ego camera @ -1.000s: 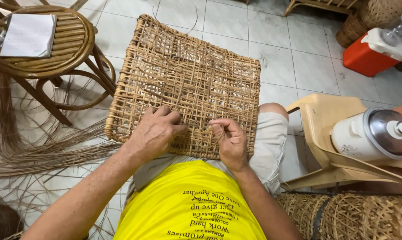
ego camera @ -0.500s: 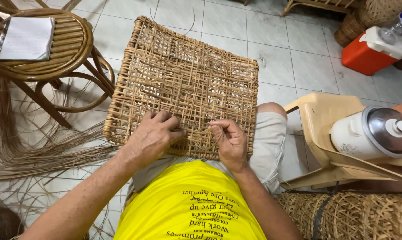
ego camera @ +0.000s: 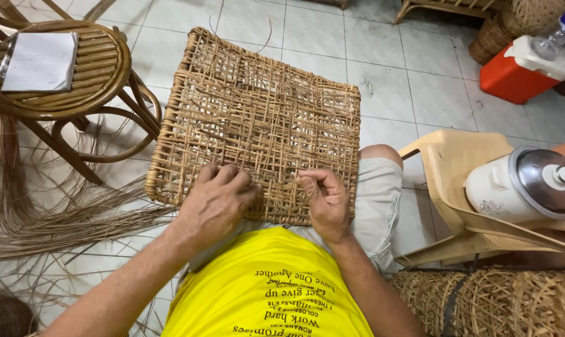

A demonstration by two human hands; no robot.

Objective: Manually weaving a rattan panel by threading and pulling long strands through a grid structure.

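I see the woven rattan panel (ego camera: 257, 118) resting on my lap, its near edge hidden under both hands. My left hand (ego camera: 217, 203) lies flat and open on it; my right hand (ego camera: 325, 200) pinches a thin cane strand (ego camera: 298, 201), hard to trace among the weave.

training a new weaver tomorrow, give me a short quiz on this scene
1. True or false: the left hand lies on the woven panel.
2. What does the right hand pinch? A) a strand B) a cup C) a brush
3. What lies on the round stool?

Key
1. True: the left hand rests palm down on the panel's near edge.
2. A: the strand is a thin piece of cane at the panel's near edge.
3. A white notepad.
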